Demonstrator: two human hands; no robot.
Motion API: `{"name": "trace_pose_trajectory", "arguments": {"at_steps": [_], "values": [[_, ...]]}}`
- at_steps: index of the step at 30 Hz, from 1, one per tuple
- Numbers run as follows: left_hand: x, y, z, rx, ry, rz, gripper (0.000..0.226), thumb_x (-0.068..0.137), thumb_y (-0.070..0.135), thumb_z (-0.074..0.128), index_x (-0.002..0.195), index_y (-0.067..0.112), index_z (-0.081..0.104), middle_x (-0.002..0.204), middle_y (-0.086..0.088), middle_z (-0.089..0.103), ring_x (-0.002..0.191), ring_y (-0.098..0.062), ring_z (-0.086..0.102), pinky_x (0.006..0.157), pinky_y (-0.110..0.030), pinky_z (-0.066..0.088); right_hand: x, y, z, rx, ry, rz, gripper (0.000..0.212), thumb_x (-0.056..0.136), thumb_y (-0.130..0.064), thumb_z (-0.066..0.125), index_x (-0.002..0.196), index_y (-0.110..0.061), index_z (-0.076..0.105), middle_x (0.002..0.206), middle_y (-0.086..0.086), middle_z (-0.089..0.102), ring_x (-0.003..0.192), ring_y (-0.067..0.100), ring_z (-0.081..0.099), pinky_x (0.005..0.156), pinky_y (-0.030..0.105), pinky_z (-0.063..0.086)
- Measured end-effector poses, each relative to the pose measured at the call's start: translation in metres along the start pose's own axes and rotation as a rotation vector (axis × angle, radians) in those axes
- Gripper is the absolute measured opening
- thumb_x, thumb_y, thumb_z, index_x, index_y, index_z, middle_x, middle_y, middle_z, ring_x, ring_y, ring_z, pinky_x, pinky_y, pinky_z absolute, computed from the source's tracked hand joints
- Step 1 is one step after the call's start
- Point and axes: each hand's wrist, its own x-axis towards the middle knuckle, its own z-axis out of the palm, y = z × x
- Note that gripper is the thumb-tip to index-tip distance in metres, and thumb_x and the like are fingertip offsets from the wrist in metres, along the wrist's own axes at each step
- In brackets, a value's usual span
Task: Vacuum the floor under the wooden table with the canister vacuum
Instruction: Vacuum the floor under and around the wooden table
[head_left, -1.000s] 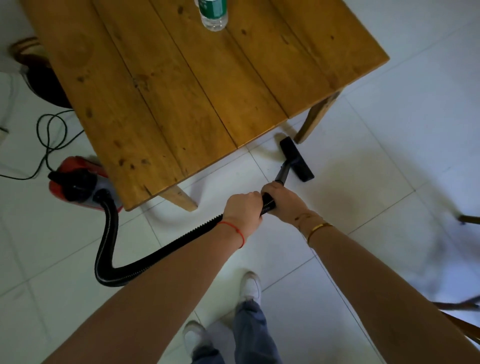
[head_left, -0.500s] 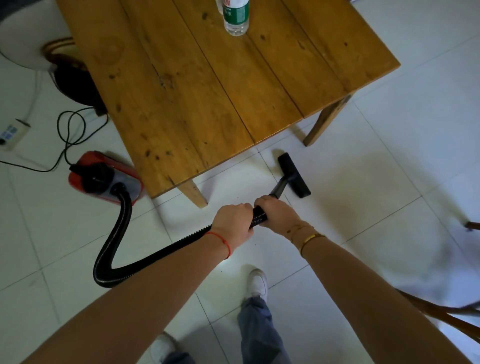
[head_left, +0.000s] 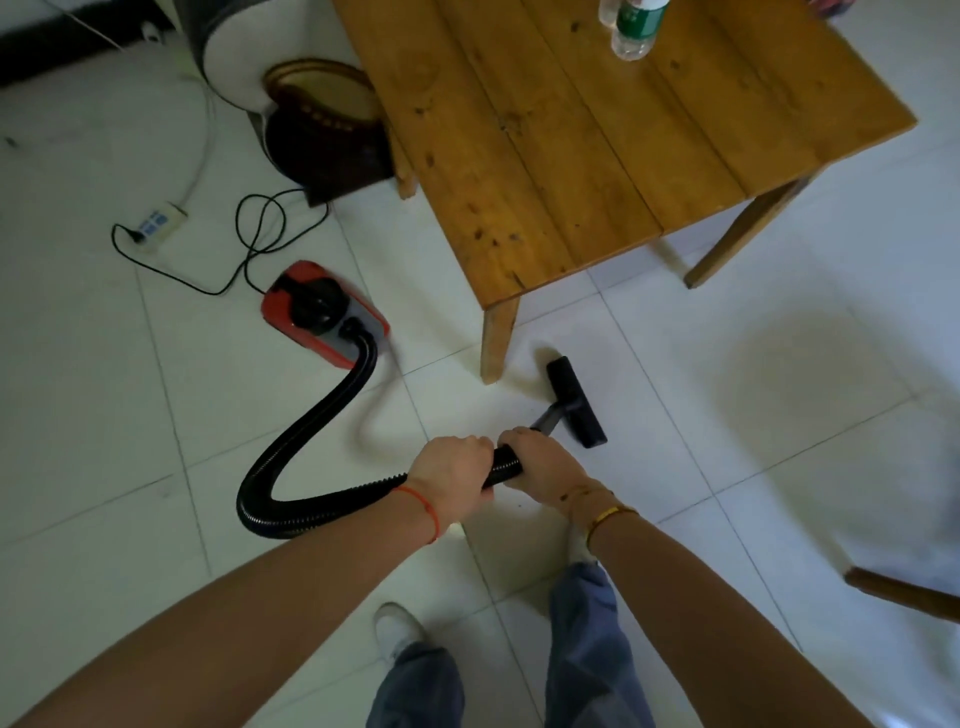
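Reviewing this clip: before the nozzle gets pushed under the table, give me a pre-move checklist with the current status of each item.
1. Both hands on the hose: left hand and right hand grip the hose end. Ok.
2. Floor nozzle flat on the tiles: ok.
3. Nozzle under the wooden table: not ok, it sits just outside, beside the near leg.
4. Hose joined to the canister: ok.
5. Cord plugged into the power strip: ok.
6. Motor running: cannot tell.

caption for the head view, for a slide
Both hands, left and right, grip the vacuum hose, floor nozzle beside the wooden table leg.
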Motion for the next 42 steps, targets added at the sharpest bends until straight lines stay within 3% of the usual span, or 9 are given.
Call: {"name": "trace_pose_trajectory", "arguments": {"at_steps": [10,23,33,42], "values": [[-0.095,-0.088,0.039,0.018,-0.020,-0.025,0.031,0.092,0.035,0.047,0.113,0.012,0.050,0.104,-0.005,0.061,0.089,-0.023,0.063,0.066,-0.028,0.038,0.013,-0.115,0.078,0.000,0.011,-0.014,0.013,0.083,-0.012,0.062,0.095,-0.007,0.059,0.098,0.010,0.061,0.088,0.025,0.061,0.078,0.032,0.050],[-0.164,-0.196,0.052,-0.040,0.009,-0.156,0.032,0.093,0.036,0.049,0.114,0.012,0.050,0.105,-0.005,0.060,0.089,-0.023,0.063,0.065,-0.028,0.037,0.065,-0.230,0.111,-0.088,-0.082,-0.111,0.023,0.084,-0.014,0.064,0.105,-0.008,0.059,0.103,0.010,0.062,0.093,0.023,0.060,0.086,0.032,0.048],[-0.176,-0.240,0.063,-0.060,0.045,-0.240,0.031,0.092,0.037,0.049,0.111,0.013,0.051,0.100,-0.003,0.061,0.084,-0.021,0.063,0.064,-0.028,0.039,0.100,-0.268,0.119,-0.091,-0.081,-0.195,0.016,0.085,-0.014,0.064,0.100,-0.008,0.061,0.099,0.009,0.060,0.088,0.021,0.059,0.083,0.029,0.047],[-0.122,-0.249,0.043,-0.092,0.062,-0.293,0.032,0.094,0.035,0.049,0.115,0.011,0.048,0.106,-0.003,0.061,0.090,-0.021,0.063,0.064,-0.027,0.035,0.151,-0.246,0.082,-0.129,-0.071,-0.236,0.012,0.084,-0.014,0.063,0.095,-0.009,0.061,0.097,0.009,0.060,0.085,0.023,0.060,0.081,0.031,0.049]]}}
